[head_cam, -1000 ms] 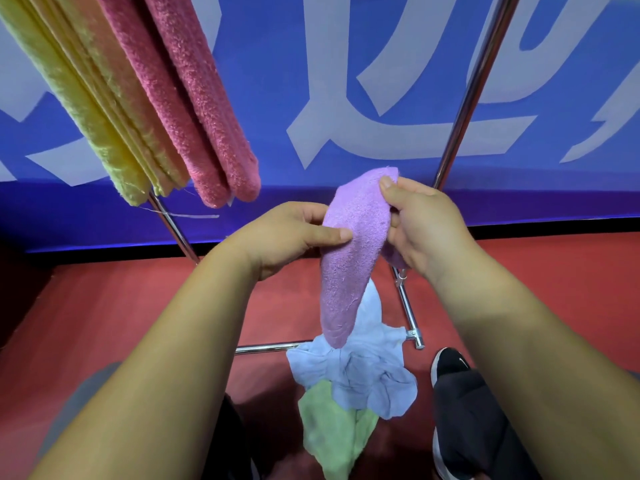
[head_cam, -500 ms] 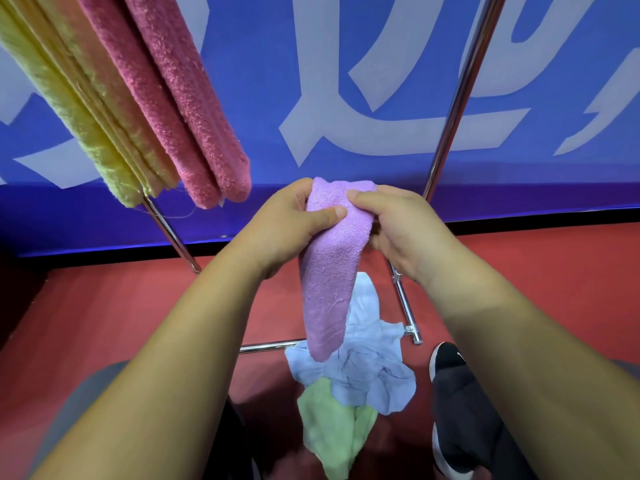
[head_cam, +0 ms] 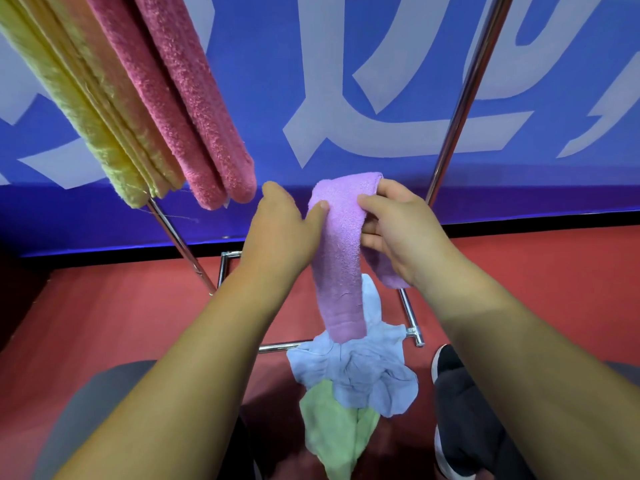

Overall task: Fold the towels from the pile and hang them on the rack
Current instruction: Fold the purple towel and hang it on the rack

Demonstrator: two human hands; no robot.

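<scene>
A folded purple towel (head_cam: 341, 258) hangs in the air between my hands, doubled over at its top. My left hand (head_cam: 280, 230) pinches its left edge with the thumb in front. My right hand (head_cam: 398, 226) grips its right side, fingers curled round the back flap. Below on the red floor lies the pile: a crumpled light blue towel (head_cam: 363, 368) over a green towel (head_cam: 336, 431). On the rack at the upper left hang a yellow towel (head_cam: 86, 109) and a pink towel (head_cam: 180, 98). A chrome rack post (head_cam: 467, 91) rises at the right.
The rack's chrome base bars (head_cam: 410, 313) lie on the floor around the pile. A blue banner wall (head_cam: 311, 81) stands right behind the rack. My black shoe (head_cam: 460, 410) stands to the right of the pile.
The purple towel has been raised a little and its top fold now sits between both hands. My left thumb has slid to the towel's left edge.
</scene>
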